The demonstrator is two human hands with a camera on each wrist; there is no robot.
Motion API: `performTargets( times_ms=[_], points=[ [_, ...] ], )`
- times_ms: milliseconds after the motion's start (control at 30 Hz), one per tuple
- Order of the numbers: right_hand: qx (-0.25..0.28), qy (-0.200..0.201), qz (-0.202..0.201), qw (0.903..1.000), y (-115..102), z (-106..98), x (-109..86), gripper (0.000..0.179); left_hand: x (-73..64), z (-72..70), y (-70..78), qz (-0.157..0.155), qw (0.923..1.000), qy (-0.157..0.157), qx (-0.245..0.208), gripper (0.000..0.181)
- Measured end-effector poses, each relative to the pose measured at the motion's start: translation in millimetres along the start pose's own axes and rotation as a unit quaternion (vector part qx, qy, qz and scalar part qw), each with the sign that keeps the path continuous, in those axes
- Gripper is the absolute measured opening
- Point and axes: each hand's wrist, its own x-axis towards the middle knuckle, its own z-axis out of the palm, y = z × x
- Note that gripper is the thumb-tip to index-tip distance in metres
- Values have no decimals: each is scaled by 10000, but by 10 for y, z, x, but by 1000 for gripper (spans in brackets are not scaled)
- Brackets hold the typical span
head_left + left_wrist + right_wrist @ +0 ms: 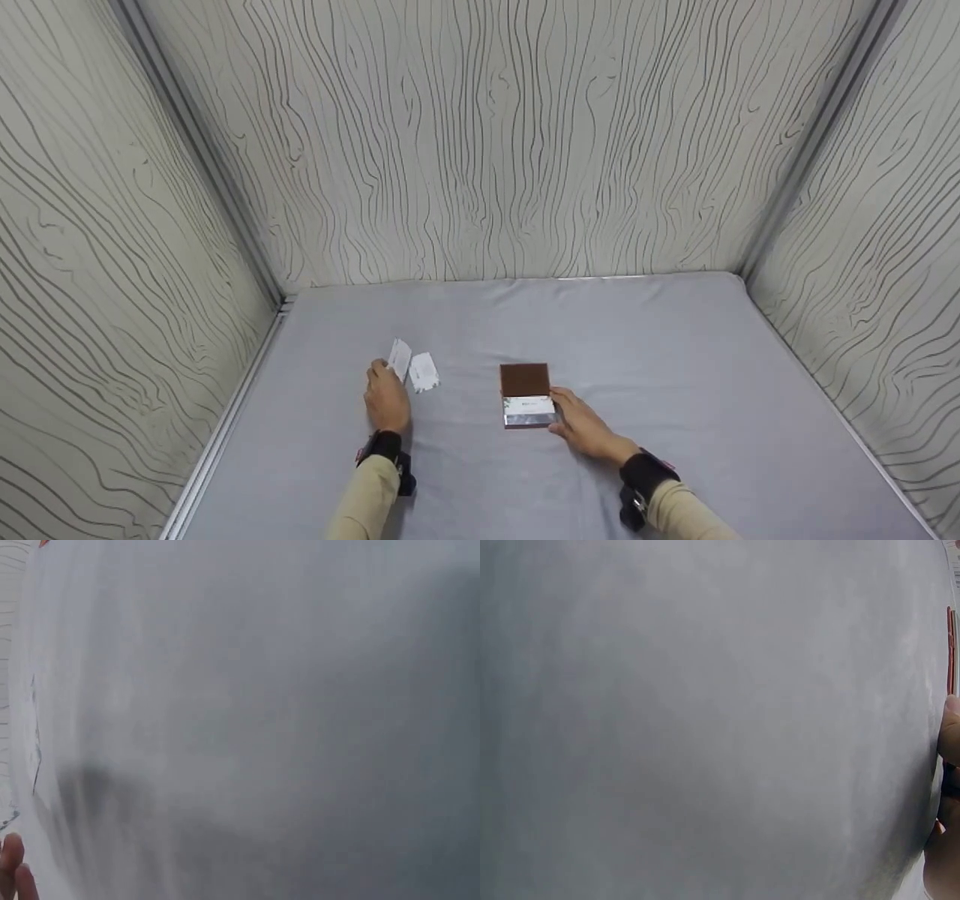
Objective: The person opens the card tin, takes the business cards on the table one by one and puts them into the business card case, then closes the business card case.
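My left hand point(388, 397) pinches a white printed card point(400, 357) by its near left side, and the card stands tilted. Just right of it a second white card point(424, 373) lies on the grey cloth. A brown card holder point(524, 379) is spread open in front of my right hand point(589, 427), which grips its right edge with thumb and fingers. In the holder's lower half sits a white card point(529, 406) with leaf prints, above a clear strip. At the right wrist view's edge, the thumb point(950, 731) meets the holder's reddish-brown side point(951, 652).
Grey cloth point(637, 330) covers the table, with slight wrinkles. Panels with a wood-line pattern point(480, 150) rise behind and on both sides. A metal rail point(217, 435) runs along the left table edge. Each wrist wears a black strap with a camera.
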Motion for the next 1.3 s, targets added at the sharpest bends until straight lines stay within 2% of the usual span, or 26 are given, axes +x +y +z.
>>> performTargets(
  times_ms=[200,467,633,833,933,1100,1300],
  points=[
    [18,22,53,10000,16,-2,-5,55,-65,34,134,282,9983,-227,-464,16],
    [50,51,131,9999,42,24,-5,55,-142,136,327,1005,9913,-466,-712,15],
    [91,-11,224,9997,38,20,5,56,-185,179,383,1597,9769,-880,-1113,15],
    [-5,209,-96,9997,29,28,-13,54,-251,237,417,2153,9571,-1185,-1534,13],
    [-49,228,-132,9996,23,30,-17,53,-285,266,452,2371,9480,-1345,-1645,12],
    [13,145,63,9999,13,26,-8,55,-339,315,538,2457,9360,-1744,-1820,11],
    [66,195,26,9998,8,33,-5,55,-433,373,658,2614,9213,-2103,-1965,11]
  ],
)
